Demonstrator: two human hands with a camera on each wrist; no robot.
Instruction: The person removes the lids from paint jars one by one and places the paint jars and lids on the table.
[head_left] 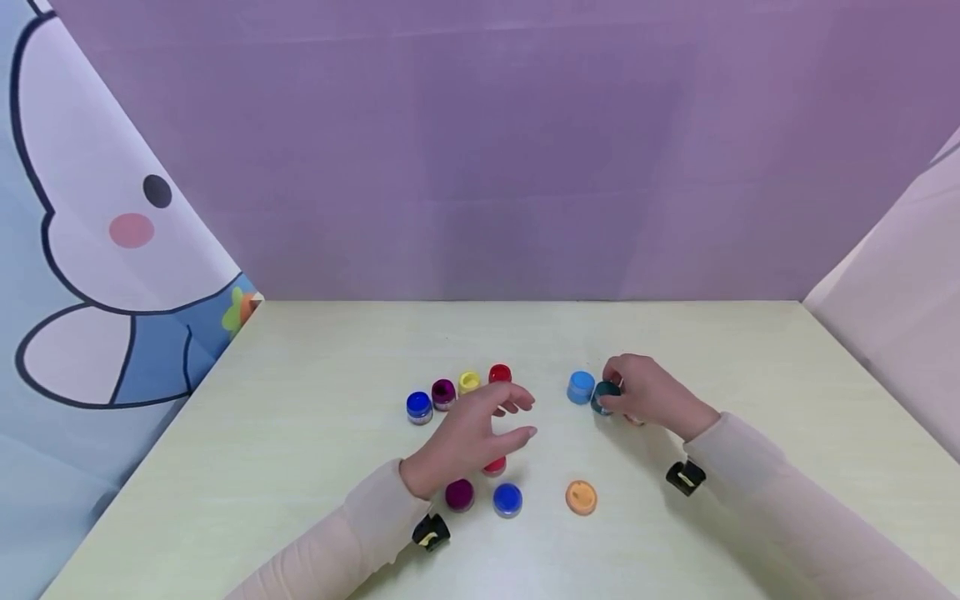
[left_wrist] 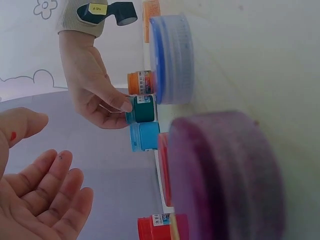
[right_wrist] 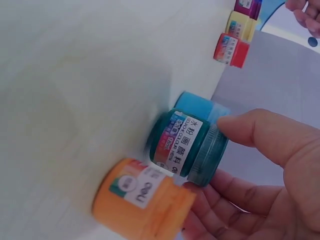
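Observation:
My right hand (head_left: 656, 396) pinches the lid end of a dark green paint jar (right_wrist: 182, 142), thumb on one side and fingers on the other. The green jar is between a light blue jar (head_left: 581, 387) and an orange jar (right_wrist: 145, 200), which is mostly hidden by the hand in the head view. My left hand (head_left: 468, 433) hovers over the table with fingers relaxed and thumb apart, holding nothing. Behind it stands a row of jars: blue (head_left: 419, 407), purple (head_left: 444, 394), yellow (head_left: 469, 382) and red (head_left: 499, 373).
Nearer the front lie loose lids: purple (head_left: 460, 495), blue (head_left: 507, 500), orange (head_left: 581, 497), and a red one (head_left: 494, 467) partly covered by the left hand. A purple cloth wall (head_left: 525, 167) rises behind the pale table (head_left: 300, 400).

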